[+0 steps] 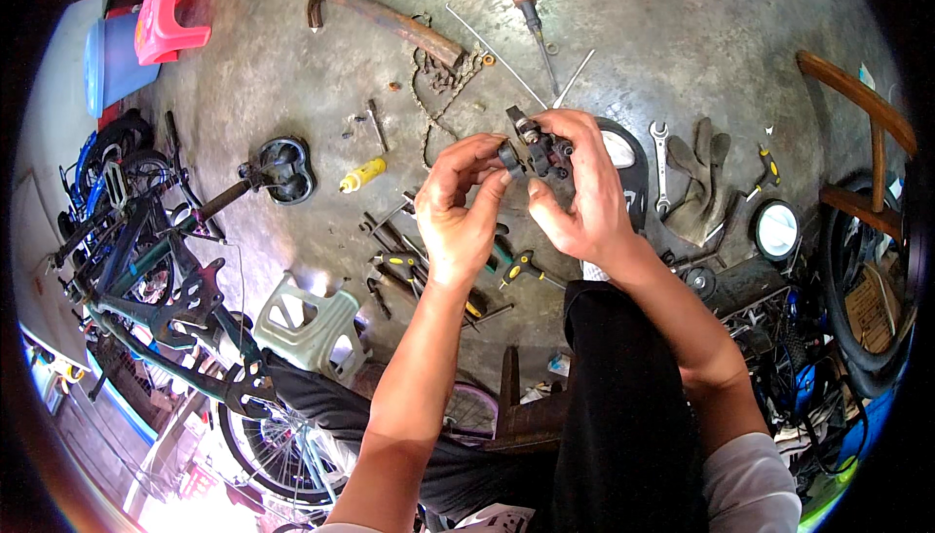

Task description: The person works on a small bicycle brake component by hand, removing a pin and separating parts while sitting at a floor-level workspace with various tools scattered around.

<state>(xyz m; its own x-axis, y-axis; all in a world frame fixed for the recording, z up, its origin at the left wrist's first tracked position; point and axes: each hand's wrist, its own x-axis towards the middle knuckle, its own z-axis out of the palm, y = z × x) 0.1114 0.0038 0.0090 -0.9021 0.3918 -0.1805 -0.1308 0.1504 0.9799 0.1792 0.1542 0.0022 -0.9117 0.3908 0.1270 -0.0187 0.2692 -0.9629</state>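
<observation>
In front of me, above the floor, my right hand (592, 204) grips a dark metal bicycle part that looks like a disc brake caliper (547, 155), with small bolts and a silver fitting on it. My left hand (456, 207) pinches a small round black piece (508, 156) between thumb and fingers, close against the caliper's left side. Whether the two parts touch is hard to make out. Both hands' fingers are curled and partly hide what they hold.
Beyond my hands lie a screwdriver (526, 9), a hammer (390, 22) and a bicycle chain (429, 95). A wrench (661, 165) and glove (699, 183) lie right. Left are a yellow bottle (363, 176), saddle (284, 171), bike frame (146, 290) and pale green stool (310, 324).
</observation>
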